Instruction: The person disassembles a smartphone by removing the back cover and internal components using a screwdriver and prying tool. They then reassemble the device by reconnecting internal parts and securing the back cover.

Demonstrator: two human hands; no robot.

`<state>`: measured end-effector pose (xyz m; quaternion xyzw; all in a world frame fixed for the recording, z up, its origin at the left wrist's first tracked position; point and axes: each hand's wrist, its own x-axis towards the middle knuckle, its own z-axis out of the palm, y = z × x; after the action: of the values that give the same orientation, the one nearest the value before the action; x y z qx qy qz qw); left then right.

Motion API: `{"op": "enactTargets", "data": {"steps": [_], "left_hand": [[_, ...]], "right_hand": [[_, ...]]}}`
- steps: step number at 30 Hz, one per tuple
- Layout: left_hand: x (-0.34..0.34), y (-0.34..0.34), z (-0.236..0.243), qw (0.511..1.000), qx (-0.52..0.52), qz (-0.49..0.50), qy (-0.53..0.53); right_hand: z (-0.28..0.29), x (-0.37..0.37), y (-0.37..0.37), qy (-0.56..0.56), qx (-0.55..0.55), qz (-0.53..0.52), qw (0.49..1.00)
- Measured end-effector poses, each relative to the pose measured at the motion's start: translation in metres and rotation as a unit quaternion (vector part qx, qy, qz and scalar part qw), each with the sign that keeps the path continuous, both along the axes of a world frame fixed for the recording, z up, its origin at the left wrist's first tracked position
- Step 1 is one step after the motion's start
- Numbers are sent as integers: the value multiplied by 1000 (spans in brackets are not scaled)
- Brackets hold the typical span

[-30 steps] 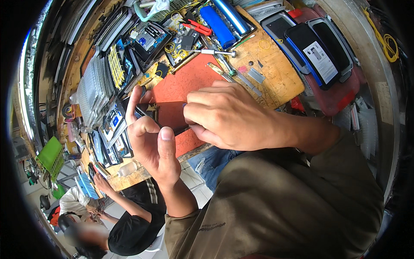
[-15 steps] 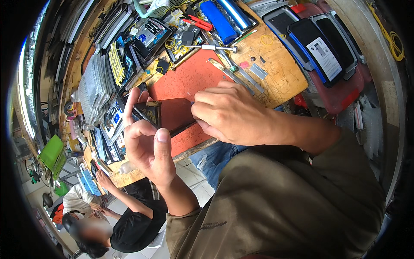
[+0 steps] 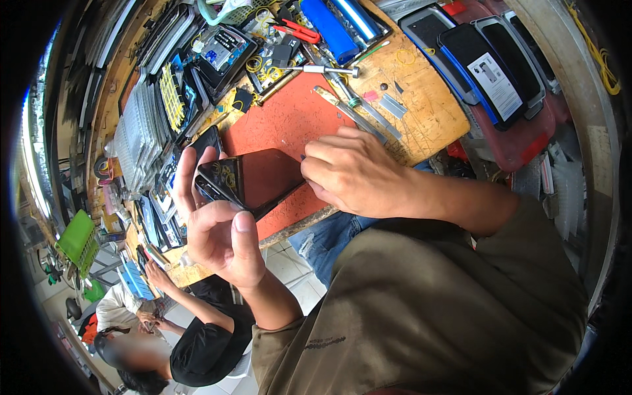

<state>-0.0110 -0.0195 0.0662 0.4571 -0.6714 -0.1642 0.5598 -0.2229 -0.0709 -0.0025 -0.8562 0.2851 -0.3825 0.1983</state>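
Steady the glossy black, rectangular, glassy phone (image 3: 273, 174) grasped in your left hand (image 3: 222, 237), working gently with your curled right hand (image 3: 355, 172), its hold hidden.

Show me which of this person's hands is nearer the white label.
The right hand, at the black device's right end; the left hand, at its left end, is farther from the label.

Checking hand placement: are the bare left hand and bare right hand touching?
Apart: the head view shows a flat, glossy black device and flat red mat between the left hand and right hand.
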Motion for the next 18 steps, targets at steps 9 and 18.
{"op": "enactTargets", "data": {"steps": [9,18], "left_hand": [[-3,5,-1,999,-1,-3,-41],[-7,9,-1,999,28,6,-30]], "right_hand": [[-9,0,2,20,-9,-12,1000],[-9,-1,5,74,-32,-30,996]]}}
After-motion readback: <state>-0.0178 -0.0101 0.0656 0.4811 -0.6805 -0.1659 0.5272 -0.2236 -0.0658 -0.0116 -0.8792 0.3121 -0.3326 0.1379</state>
